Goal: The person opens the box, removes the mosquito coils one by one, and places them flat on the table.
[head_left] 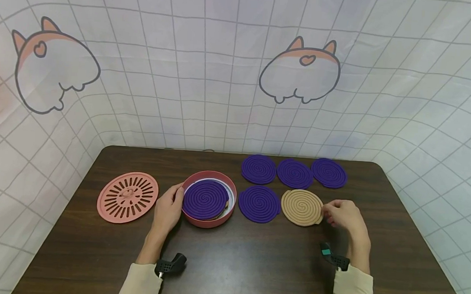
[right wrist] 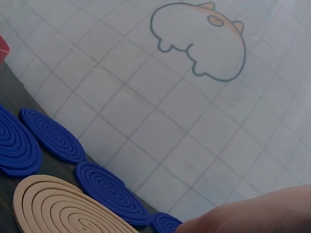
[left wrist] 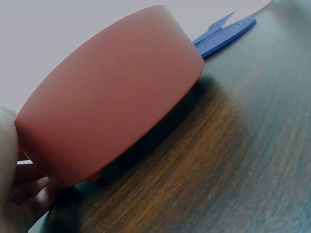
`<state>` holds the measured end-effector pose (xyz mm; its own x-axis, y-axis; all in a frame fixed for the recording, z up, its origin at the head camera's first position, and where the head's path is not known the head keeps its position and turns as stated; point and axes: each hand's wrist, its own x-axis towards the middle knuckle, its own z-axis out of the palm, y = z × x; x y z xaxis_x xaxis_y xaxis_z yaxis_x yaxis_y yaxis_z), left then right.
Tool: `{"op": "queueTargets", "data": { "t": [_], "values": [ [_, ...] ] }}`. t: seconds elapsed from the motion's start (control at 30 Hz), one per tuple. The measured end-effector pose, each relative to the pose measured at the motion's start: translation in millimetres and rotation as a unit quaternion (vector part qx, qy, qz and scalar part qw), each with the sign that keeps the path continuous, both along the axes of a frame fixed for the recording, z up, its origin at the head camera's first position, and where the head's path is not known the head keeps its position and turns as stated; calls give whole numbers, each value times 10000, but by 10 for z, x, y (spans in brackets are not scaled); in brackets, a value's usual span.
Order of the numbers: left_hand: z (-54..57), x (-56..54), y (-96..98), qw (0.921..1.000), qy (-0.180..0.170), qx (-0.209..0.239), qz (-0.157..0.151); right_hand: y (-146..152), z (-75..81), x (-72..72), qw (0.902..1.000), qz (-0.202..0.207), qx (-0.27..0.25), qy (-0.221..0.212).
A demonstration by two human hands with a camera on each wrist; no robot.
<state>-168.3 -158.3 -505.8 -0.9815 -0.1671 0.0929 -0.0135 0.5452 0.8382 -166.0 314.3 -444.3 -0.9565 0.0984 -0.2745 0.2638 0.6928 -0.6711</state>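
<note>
My left hand (head_left: 168,209) grips the left side of a round pink mosquito coil box (head_left: 207,224), thumb at the rim. In the left wrist view the box's outer wall (left wrist: 116,92) shows, with fingers low against its side. Inside the box lies a purple mosquito coil (head_left: 205,200), and a tan edge peeks out beneath it. Over to the right, my right hand (head_left: 346,215) pinches the right edge of a tan mosquito coil (head_left: 302,207). That tan coil fills the lower left of the right wrist view, where the fingertips are out of sight.
A pink slotted lid (head_left: 128,197) lies left of the box. Between box and tan coil is another purple coil (head_left: 259,204). Behind them, three purple coils (head_left: 295,173) form a row near the table's back edge. A white gridded curtain (head_left: 223,74) hangs behind the dark wooden table (head_left: 252,265).
</note>
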Motion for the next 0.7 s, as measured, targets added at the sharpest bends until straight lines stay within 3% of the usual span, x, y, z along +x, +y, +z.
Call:
{"op": "queueTargets", "data": {
  "t": [0.7],
  "values": [
    [-11, -13, -2, 10000, -67, -67, 21, -62, 36, 40, 9987, -149, 434, 236]
  ]
}}
